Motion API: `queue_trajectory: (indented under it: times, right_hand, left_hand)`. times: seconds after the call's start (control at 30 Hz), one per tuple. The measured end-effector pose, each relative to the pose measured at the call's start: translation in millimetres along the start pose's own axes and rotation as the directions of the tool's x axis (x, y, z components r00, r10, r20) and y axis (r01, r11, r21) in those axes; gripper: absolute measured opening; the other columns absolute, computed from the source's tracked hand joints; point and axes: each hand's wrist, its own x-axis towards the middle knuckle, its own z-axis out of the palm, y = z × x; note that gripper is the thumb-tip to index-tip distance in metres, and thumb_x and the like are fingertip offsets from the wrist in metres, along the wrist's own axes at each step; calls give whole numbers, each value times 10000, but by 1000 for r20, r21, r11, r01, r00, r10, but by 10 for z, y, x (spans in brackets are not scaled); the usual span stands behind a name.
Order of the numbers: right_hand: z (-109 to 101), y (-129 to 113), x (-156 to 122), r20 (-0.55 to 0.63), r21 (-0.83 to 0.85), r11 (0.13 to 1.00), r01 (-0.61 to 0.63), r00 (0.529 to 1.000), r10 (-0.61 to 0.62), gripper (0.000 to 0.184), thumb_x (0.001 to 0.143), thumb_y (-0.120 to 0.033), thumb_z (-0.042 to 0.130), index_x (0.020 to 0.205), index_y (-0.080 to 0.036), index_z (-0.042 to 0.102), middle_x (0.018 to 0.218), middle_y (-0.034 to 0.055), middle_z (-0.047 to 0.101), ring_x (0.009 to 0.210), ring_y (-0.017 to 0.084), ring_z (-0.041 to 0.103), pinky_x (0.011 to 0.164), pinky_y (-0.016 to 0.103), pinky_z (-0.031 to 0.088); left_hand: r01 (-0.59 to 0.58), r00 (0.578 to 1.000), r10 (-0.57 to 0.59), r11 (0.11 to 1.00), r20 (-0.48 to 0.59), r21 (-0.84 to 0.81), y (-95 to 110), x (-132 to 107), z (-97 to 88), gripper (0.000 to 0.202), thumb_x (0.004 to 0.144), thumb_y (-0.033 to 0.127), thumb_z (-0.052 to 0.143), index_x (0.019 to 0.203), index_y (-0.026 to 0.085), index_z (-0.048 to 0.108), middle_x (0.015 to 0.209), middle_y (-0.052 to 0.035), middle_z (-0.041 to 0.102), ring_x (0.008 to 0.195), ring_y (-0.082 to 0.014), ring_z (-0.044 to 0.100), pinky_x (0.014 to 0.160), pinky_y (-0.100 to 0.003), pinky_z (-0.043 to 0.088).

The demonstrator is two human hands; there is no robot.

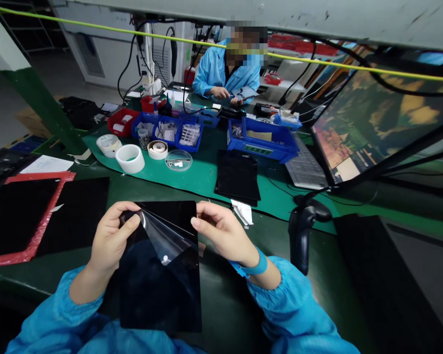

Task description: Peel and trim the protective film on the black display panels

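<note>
A glossy black tablet (158,295) is held tilted in front of my body, its lower end near my lap. Across its upper face, a clear protective film (162,241) is partly lifted, with a diagonal fold and a small white round spot. My left hand (112,236) pinches the film between thumb and fingers at the top left corner; whether it also grips the tablet there I cannot tell. At the top right corner my right hand (223,231) grips the tablet's edge, thumb in front and fingers behind. A blue band (256,263) circles my right wrist.
Black panels and red bubble wrap (33,246) lie left. Tape rolls (130,158), blue parts bins (190,135) and black sheets (237,177) sit ahead on the green mat (203,184). A barcode scanner (300,231) and monitor (387,123) stand right. Opposite sits a co-worker (227,73).
</note>
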Motion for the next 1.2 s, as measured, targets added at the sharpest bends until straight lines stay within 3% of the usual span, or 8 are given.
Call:
queue_trajectory:
  times: [0.2, 0.33, 0.43, 0.57, 0.67, 0.83, 1.07, 1.2]
  right_hand:
    - [9, 18, 17, -52, -2, 999, -55, 997, 55, 665, 1004, -744, 539, 631, -196, 588, 605, 13, 576, 584, 134, 514, 621, 289, 443]
    - [41, 109, 38, -120, 128, 991, -31, 992, 47, 650, 1000, -766, 529, 844, -173, 745, 727, 45, 670, 683, 156, 597, 669, 288, 488]
    - [49, 150, 34, -73, 168, 986, 8, 997, 4, 639, 1017, -755, 508, 1060, -178, 780, 918, 79, 730, 799, 173, 628, 726, 302, 509]
    - [62, 142, 18, -19, 169, 985, 34, 999, -32, 546, 980, -706, 626, 1158, -204, 744, 996, 76, 728, 862, 186, 638, 801, 327, 531]
    - [84, 139, 22, -55, 94, 995, 27, 998, -22, 458, 873, -583, 810, 1110, -203, 715, 943, 41, 694, 809, 163, 601, 750, 297, 502]
    - [101, 124, 16, -158, -120, 993, -15, 987, -4, 309, 869, -465, 783, 826, -190, 651, 724, -17, 592, 679, 136, 506, 653, 275, 404]
    - [73, 13, -55, -153, -320, 940, 114, 973, -170, 438, 1019, -499, 587, 704, -196, 550, 636, -27, 482, 628, 128, 426, 612, 285, 337]
    - [58, -67, -111, -121, -379, 913, 152, 970, -211, 499, 1055, -553, 528, 696, -207, 535, 614, -22, 473, 609, 138, 430, 615, 295, 350]
  left_hand:
    - [-59, 995, 53, 996, 87, 62, -17, -37, -24, 239, 878, 404, 841, 1028, 236, 761, 963, -32, 706, 836, -179, 654, 698, -243, 543]
    - [-89, 996, 90, 992, -6, 88, -61, -29, -26, 306, 904, 391, 824, 1170, 256, 759, 1104, -37, 721, 1007, -202, 673, 863, -264, 562]
    - [-85, 993, 91, 993, -70, 84, -86, -28, -8, 356, 902, 392, 824, 1222, 257, 743, 1189, -40, 709, 1043, -203, 671, 920, -279, 564]
    - [-108, 991, 118, 985, -68, 134, -113, -46, 6, 406, 933, 398, 783, 1307, 265, 699, 1269, -53, 682, 1114, -232, 669, 967, -313, 564]
    - [-192, 978, 204, 964, -50, 186, -132, -66, 9, 441, 958, 371, 758, 1376, 278, 655, 1319, -55, 647, 1174, -236, 643, 1007, -317, 544]
    - [-305, 949, 315, 931, -22, 199, -122, -107, 43, 537, 935, 317, 783, 1433, 272, 588, 1300, -69, 634, 1104, -225, 668, 904, -296, 578]
    - [-348, 937, 342, 909, 64, 231, -80, -86, 84, 294, 942, 353, 746, 1184, 218, 647, 943, -16, 679, 617, -122, 606, 564, -237, 528]
    - [-371, 928, 351, 892, 122, 257, 24, -22, -23, 239, 894, 349, 792, 1045, 214, 666, 892, -20, 697, 719, -178, 697, 620, -265, 569]
